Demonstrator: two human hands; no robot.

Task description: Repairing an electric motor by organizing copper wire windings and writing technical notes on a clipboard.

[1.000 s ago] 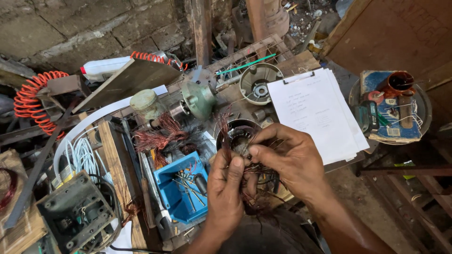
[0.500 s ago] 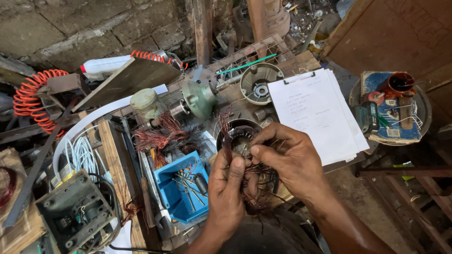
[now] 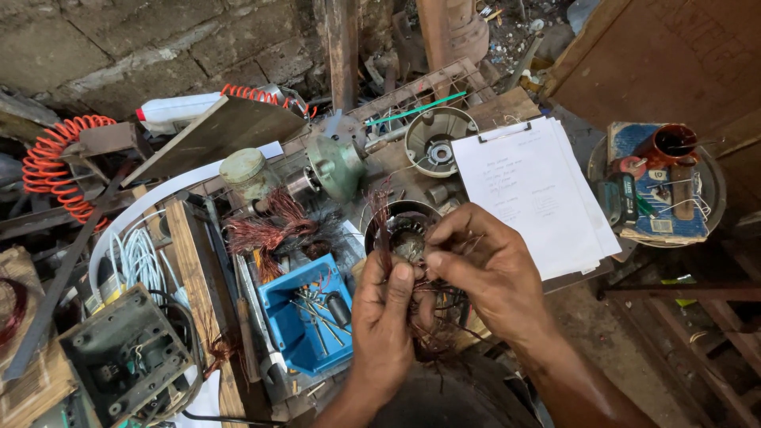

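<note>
Copper wire (image 3: 432,317), thin and reddish, pinched between both hands at picture centre. Left hand (image 3: 383,317) curled nearly closed, thumb pressed on the strands, fingers wrapped under the tangle. Right hand (image 3: 487,273) likewise narrow, thumb and forefinger nipped on a strand just at 1 o'clock of the left thumb, tips almost touching it. Round motor stator (image 3: 404,230) directly behind the fingers at 12 o'clock, partly hidden, wires rising from its bore.

Little free room: blue plastic tray (image 3: 295,326) of small tools just beside the left wrist at 9 o'clock; loose bundle of burnt copper windings (image 3: 265,230) at 10 o'clock; clipboard with white paper (image 3: 531,194) close against the right hand at 2 o'clock. Dark drop to the floor at 4 o'clock, the only open side.

Cluttered wooden bench (image 3: 190,261), slatted and grimy. Green motor housing (image 3: 337,166) and grey end cap (image 3: 436,143) at 12 o'clock. Orange coiled hose (image 3: 55,158) far off at 9 o'clock, grey terminal box (image 3: 127,357) at 8 o'clock. Rough stone wall (image 3: 158,40) along the top.
</note>
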